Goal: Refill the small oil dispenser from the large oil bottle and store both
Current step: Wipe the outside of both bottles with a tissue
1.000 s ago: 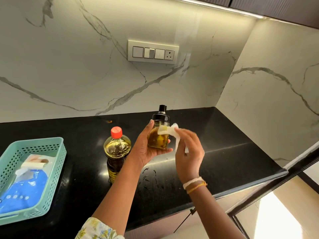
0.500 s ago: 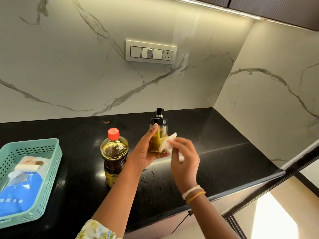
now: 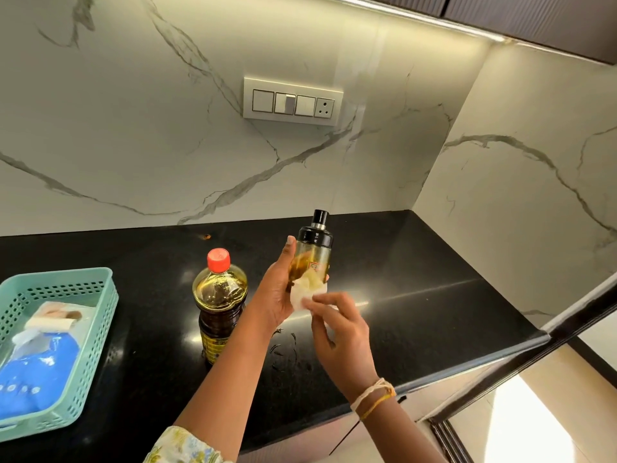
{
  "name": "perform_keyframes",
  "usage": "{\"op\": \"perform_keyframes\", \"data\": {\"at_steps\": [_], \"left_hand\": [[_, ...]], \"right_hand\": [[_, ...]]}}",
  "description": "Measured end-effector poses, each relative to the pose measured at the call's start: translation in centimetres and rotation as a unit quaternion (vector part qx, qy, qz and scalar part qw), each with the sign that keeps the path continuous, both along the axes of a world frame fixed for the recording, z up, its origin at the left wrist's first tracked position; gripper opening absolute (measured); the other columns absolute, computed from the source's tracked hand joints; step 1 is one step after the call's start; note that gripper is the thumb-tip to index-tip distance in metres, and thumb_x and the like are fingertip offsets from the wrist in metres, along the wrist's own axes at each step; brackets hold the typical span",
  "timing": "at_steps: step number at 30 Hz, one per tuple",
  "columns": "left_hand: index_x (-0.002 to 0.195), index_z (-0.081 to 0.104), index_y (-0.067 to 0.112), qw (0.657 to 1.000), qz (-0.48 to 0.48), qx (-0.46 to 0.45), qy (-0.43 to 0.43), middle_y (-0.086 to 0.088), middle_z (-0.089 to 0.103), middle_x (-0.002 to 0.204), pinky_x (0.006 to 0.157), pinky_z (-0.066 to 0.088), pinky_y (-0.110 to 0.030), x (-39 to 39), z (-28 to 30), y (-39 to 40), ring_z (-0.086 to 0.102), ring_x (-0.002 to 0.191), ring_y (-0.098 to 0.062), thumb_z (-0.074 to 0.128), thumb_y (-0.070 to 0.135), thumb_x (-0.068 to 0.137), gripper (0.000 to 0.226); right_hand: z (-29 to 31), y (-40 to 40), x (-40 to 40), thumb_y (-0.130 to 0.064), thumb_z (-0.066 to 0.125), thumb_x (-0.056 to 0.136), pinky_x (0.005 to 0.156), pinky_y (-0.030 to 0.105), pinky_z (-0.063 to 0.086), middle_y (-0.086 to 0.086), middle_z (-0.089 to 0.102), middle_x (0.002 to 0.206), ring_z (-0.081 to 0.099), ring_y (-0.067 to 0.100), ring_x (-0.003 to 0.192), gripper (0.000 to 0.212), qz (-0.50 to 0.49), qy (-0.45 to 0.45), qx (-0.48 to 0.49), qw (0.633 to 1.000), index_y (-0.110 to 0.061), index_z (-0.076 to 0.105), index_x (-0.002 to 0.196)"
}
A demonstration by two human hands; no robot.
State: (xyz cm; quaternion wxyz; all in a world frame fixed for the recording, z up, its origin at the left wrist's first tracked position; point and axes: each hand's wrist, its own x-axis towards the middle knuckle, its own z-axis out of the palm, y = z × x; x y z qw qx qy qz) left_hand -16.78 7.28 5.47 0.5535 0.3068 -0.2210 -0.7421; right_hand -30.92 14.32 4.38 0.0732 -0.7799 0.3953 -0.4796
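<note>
My left hand [image 3: 274, 295] grips the small oil dispenser [image 3: 312, 253], a clear glass bottle with a black pump cap, and holds it upright above the black counter [image 3: 417, 295]. It has yellow oil inside. My right hand [image 3: 340, 332] pinches a white tissue [image 3: 305, 292] against the dispenser's lower side. The large oil bottle [image 3: 218, 302], with a red cap screwed on and a yellow label, stands on the counter just left of my left wrist.
A teal perforated basket [image 3: 83, 345] with a blue packet inside sits at the counter's left. Small oil smears mark the counter below my hands. Marble walls meet in a corner at the right, with a switch panel [image 3: 292, 101] on the back wall.
The tissue in my right hand has moved down the dispenser from its upper body to its lower side. The dispenser has stayed in my left hand, turning slightly.
</note>
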Motion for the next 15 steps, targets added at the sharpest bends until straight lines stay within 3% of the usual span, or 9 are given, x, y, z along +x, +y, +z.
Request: {"op": "perform_keyframes", "data": {"at_steps": [3,5,7,9,12,15], "left_hand": [[0.128,0.06,0.007,1.0,-0.016,0.009,-0.009,-0.021,0.067,0.115,0.078,0.058,-0.048,-0.3,-0.1,-0.1,0.068,0.099,-0.034,0.059,0.067,0.077,0.079],[0.123,0.065,0.014,0.999,-0.03,-0.005,-0.029,-0.019,0.068,0.119,0.09,0.053,-0.058,-0.6,-0.3,0.0,0.066,0.109,-0.036,0.061,0.07,0.075,0.074],[0.112,0.073,0.021,0.998,-0.038,-0.029,-0.043,-0.016,0.071,0.116,0.094,0.05,-0.062,-0.8,-0.2,0.3,0.066,0.111,-0.037,0.075,0.066,0.067,0.064],[0.107,0.075,0.025,0.997,-0.037,-0.046,-0.041,-0.014,0.073,0.111,0.086,0.055,-0.057,-0.9,0.0,0.6,0.068,0.107,-0.035,0.085,0.059,0.059,0.06],[0.122,0.063,0.012,0.999,-0.029,-0.038,-0.008,-0.016,0.074,0.104,0.074,0.058,-0.048,-0.5,0.1,0.5,0.072,0.098,-0.032,0.089,0.053,0.057,0.081],[0.119,0.061,0.01,0.998,-0.022,-0.027,-0.057,-0.01,0.072,0.088,0.07,0.058,-0.043,0.0,0.1,0.3,0.071,0.083,-0.025,0.089,0.063,0.044,0.096]], "right_hand": [[1.8,-1.7,-0.4,0.005,0.07,0.08,0.073,0.02,0.054,-0.003,0.063,0.096,0.062,0.005,0.089,0.028,-0.028,-0.127,0.016,0.991,-0.019,0.072,0.095],[3.8,-3.5,-0.2,0.001,0.066,0.085,0.07,0.016,0.052,-0.006,0.06,0.097,0.061,0.005,0.087,0.029,-0.065,-0.191,0.032,0.979,-0.023,0.069,0.1],[5.1,-4.9,0.3,-0.003,0.063,0.089,0.073,0.012,0.052,-0.007,0.059,0.102,0.06,0.005,0.093,0.027,-0.065,-0.171,0.073,0.98,-0.023,0.069,0.107],[5.1,-5.2,0.7,-0.005,0.065,0.089,0.078,0.011,0.051,-0.007,0.058,0.105,0.058,0.002,0.098,0.023,-0.045,-0.121,0.084,0.988,-0.018,0.071,0.108],[3.6,-3.6,0.6,-0.002,0.067,0.087,0.081,0.01,0.05,-0.009,0.057,0.105,0.056,-0.005,0.099,0.022,-0.019,-0.075,0.039,0.996,-0.013,0.071,0.106],[0.8,-1.2,-0.1,0.001,0.069,0.084,0.082,0.013,0.051,-0.004,0.062,0.102,0.06,-0.001,0.097,0.023,0.007,-0.059,0.026,0.998,-0.011,0.072,0.103]]}}
